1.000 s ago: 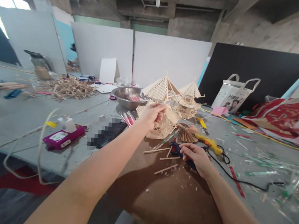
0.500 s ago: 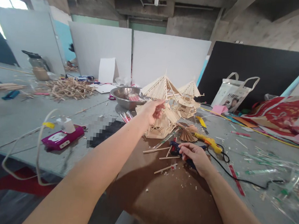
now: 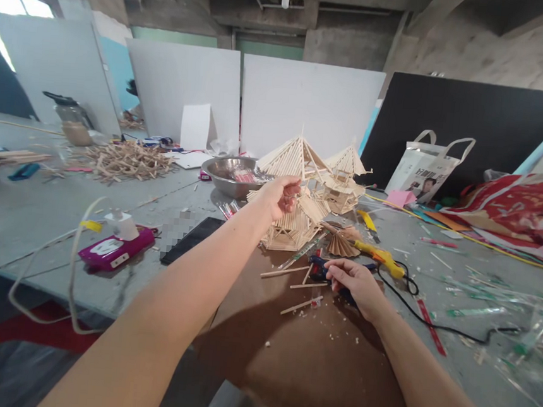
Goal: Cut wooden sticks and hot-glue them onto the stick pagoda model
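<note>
My left hand (image 3: 282, 198) reaches forward with curled fingers at the nearer wooden-stick pavilion model (image 3: 292, 237), between its peaked roof (image 3: 291, 158) and its lower tier. The fingertips close against the model, partly hidden behind the hand. My right hand (image 3: 348, 280) is low on the right, thumb and fingers pinched together; what they hold is hidden or too small to name. Beneath and beside it lies a dark blue tool (image 3: 316, 261). Loose wooden sticks (image 3: 308, 286) lie left of it on the brown board (image 3: 258, 360).
Behind stands a second stick pavilion (image 3: 343, 187), beside a metal bowl (image 3: 233, 178). A yellow-handled tool (image 3: 385, 259) with a black cord lies right. A purple power strip (image 3: 118, 250) and black flat object (image 3: 192, 241) sit left. Plastic wrappers (image 3: 486, 304) litter the right side.
Both hands stay nearly in place. The view has shifted very slightly. At the far left edge, another person's hand shows more.
</note>
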`<state>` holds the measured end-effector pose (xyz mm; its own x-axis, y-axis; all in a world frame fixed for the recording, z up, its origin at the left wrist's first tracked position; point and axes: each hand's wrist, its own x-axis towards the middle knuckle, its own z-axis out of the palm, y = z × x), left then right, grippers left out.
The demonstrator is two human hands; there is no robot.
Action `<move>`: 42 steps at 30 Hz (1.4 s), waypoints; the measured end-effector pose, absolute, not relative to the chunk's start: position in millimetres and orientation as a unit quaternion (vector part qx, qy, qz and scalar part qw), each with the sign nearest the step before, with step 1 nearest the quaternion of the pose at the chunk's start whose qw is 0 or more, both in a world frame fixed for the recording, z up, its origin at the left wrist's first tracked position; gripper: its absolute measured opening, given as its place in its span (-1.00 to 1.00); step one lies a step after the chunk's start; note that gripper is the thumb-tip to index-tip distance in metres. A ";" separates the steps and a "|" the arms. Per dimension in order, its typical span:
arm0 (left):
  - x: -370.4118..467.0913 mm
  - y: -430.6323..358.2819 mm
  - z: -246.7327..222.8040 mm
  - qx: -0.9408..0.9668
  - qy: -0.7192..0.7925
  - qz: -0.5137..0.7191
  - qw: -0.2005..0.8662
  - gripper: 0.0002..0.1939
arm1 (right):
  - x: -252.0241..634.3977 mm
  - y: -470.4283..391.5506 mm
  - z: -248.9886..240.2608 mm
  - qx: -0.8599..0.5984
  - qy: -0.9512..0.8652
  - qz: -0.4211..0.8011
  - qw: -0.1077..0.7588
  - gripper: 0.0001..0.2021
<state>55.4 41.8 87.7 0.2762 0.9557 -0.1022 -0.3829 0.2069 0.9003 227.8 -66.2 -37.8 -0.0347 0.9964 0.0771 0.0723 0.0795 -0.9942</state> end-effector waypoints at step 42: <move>54.9 47.1 91.8 0.422 0.365 0.466 0.687 -0.92 | 226.9 -66.7 -35.9 -0.498 -0.554 0.466 0.477 -0.74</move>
<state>54.9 47.1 91.8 0.2999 0.9479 -0.1077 -0.3323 0.2096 0.9196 226.9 -66.7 -35.9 -0.0485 0.9968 0.0641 0.1080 0.0690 -0.9918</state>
